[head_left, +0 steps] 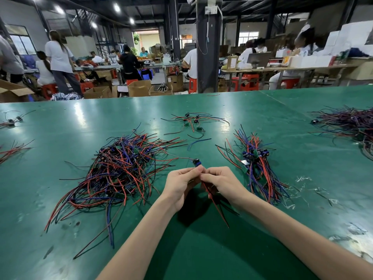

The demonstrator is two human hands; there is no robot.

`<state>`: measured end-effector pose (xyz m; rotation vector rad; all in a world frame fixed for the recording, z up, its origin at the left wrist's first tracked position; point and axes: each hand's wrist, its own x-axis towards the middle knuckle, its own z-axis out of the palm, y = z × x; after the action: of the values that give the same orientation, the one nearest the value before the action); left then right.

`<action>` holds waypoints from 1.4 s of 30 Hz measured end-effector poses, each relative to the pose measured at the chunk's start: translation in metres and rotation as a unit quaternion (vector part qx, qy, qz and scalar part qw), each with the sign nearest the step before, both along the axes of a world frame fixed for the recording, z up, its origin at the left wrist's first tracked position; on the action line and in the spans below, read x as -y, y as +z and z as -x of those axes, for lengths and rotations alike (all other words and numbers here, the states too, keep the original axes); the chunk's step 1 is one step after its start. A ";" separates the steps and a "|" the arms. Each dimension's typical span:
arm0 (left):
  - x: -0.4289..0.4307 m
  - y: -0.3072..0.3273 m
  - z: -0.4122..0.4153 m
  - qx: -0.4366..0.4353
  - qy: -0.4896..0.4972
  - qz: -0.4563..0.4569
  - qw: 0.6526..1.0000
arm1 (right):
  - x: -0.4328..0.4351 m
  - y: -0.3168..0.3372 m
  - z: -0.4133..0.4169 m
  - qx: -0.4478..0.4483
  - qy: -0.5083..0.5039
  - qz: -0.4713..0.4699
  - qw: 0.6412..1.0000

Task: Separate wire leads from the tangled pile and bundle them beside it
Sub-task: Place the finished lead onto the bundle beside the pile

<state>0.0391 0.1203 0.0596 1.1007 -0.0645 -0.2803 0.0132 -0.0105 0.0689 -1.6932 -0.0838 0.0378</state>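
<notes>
A tangled pile (121,168) of red, blue and black wire leads lies on the green table (60,128), left of centre. A sorted bundle (256,168) of leads lies to the right. Between them my left hand (181,182) and my right hand (220,180) meet, both pinching one wire lead (196,163) with a small blue and black part at its top. One thin wire of it runs left into the pile. Its red and black wires (217,207) hang down below my right hand.
A few loose leads (193,122) lie farther back at centre. Another big heap (351,124) sits at the right edge, and small groups (12,148) lie at the left edge. Beyond the table, people work at benches with boxes and red stools.
</notes>
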 end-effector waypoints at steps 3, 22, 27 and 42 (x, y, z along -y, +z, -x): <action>0.002 0.001 0.002 -0.007 0.013 -0.006 1.000 | 0.000 0.000 -0.001 -0.015 -0.007 -0.003 1.000; -0.021 0.008 -0.014 0.070 0.204 -0.119 0.969 | -0.006 -0.001 0.005 -0.059 -0.002 0.031 0.998; -0.029 0.013 -0.018 0.059 0.226 -0.117 0.965 | -0.007 -0.001 0.007 -0.027 0.008 0.076 0.997; -0.044 0.022 -0.023 0.041 0.250 -0.039 0.967 | -0.001 -0.003 0.003 0.041 -0.016 0.233 0.971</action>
<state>0.0620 0.1645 0.0816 1.1677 0.1512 0.2182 0.0101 -0.0093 0.0655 -2.1672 -0.1149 -0.0408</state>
